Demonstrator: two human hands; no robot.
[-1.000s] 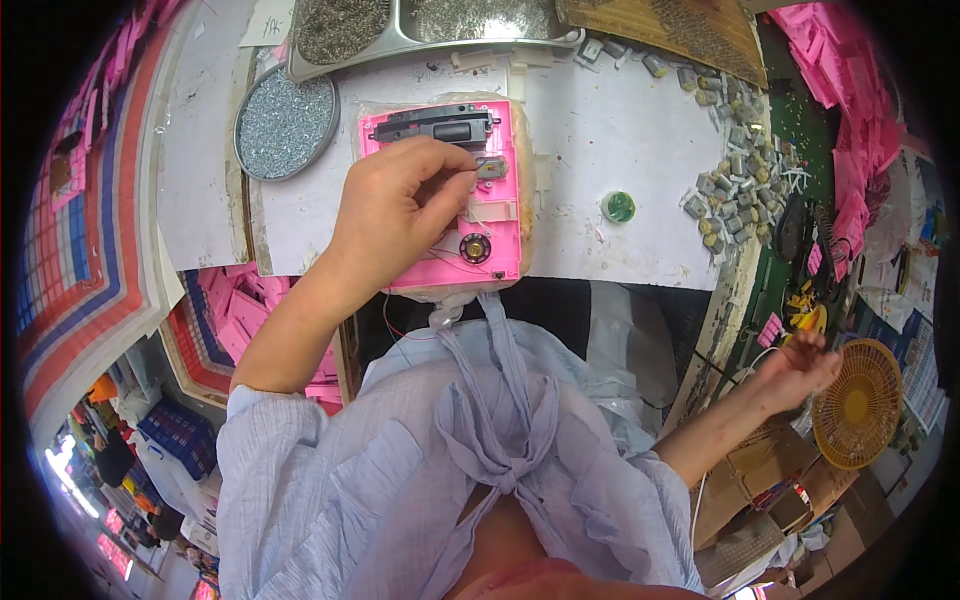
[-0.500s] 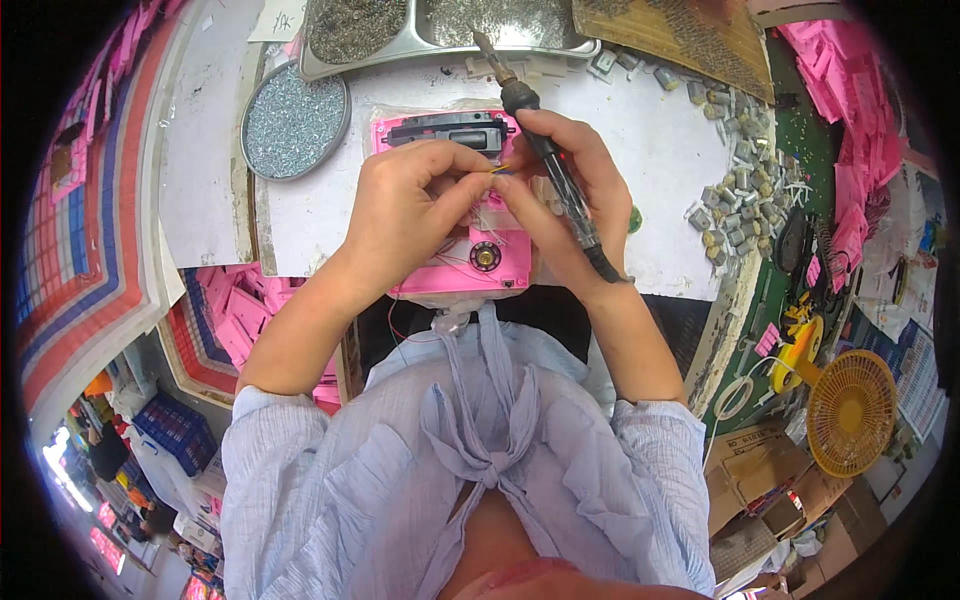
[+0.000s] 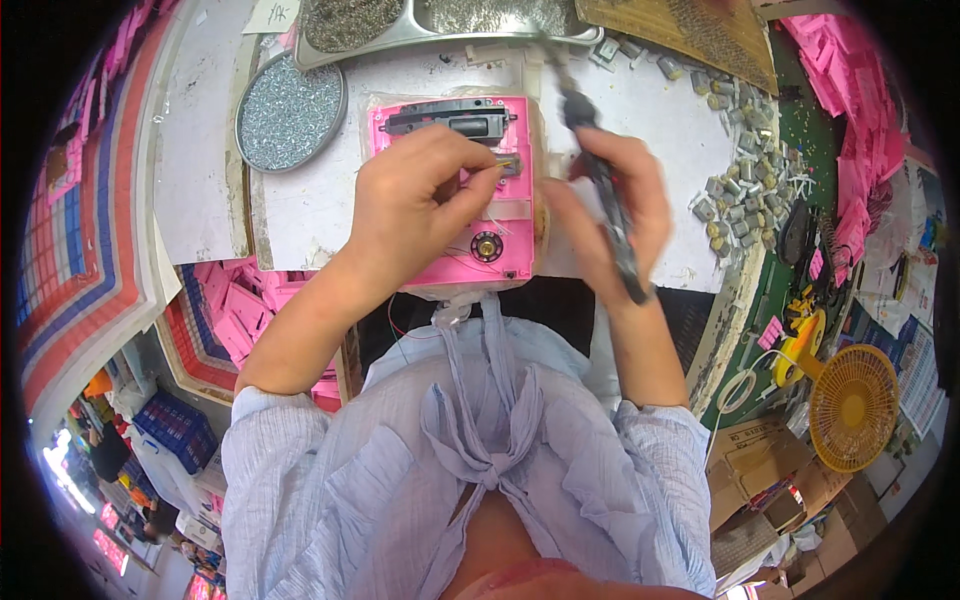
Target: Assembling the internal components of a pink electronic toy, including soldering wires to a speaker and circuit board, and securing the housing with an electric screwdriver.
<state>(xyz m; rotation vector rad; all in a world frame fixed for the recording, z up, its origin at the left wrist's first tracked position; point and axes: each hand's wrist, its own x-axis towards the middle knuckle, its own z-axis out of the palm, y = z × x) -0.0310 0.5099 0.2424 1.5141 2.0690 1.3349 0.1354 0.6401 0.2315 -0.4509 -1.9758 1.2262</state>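
Note:
A pink plastic housing (image 3: 515, 262) lies on the table in front of me. Across its far end sits a long black part (image 3: 465, 124), and a round black piece with a brass-coloured centre (image 3: 487, 247) is near its close edge. My left hand (image 3: 408, 205) is over the housing, thumb and forefinger pinching thin wires (image 3: 502, 166) beside a small grey component (image 3: 512, 163). To the right of the housing, my right hand (image 3: 635, 190) grips a black soldering iron (image 3: 579, 110). Its tip points up and away and is blurred by motion.
A round dish of small silvery screws (image 3: 290, 115) stands at the far left. Behind the housing is a metal tray (image 3: 410, 35) of small metal parts. Several small motors (image 3: 735, 210) are heaped at the right. A yellow fan (image 3: 852, 408) stands at the right.
My right hand has moved right with the soldering iron, away from the left hand and the housing. The left hand stays nearly in place, still pinching the wires.

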